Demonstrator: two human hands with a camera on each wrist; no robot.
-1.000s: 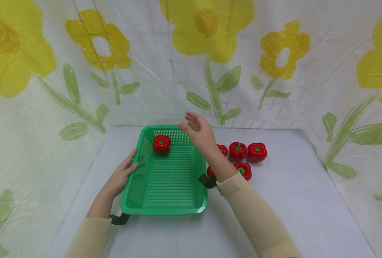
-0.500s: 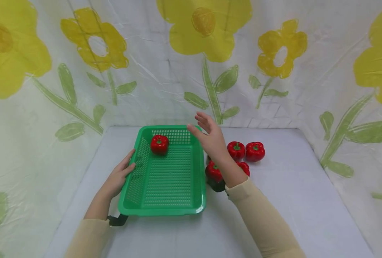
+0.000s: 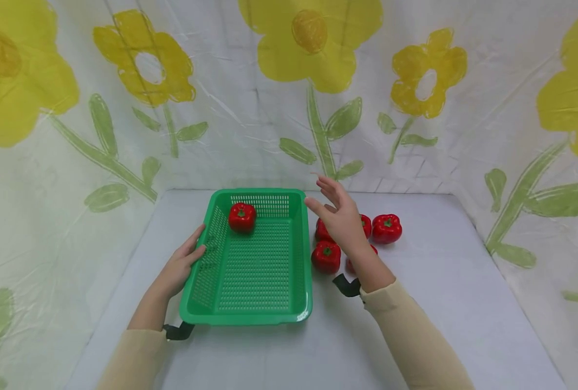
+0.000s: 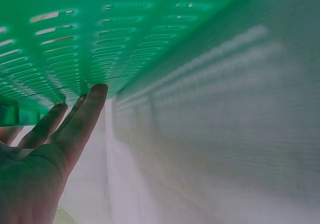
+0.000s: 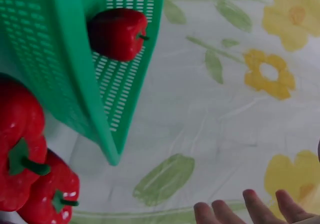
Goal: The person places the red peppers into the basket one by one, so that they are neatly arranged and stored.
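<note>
A green plastic basket stands on the white table, with one red bell pepper in its far left corner. At the basket's left side my left hand holds the rim, thumb over the edge; in the left wrist view its fingers lie against the slotted outer wall. My right hand hangs in the air over the loose peppers right of the basket, fingers spread apart and holding nothing. Several red bell peppers sit there, some partly hidden by that hand and forearm.
A white sheet with yellow flowers hangs behind and beside the table. The rightmost pepper rests on the table. Black straps show at both wrists.
My right hand has moved right, from over the basket's right rim to over the loose peppers, and slightly down. The left hand stays at the basket; the pepper inside has not moved.
</note>
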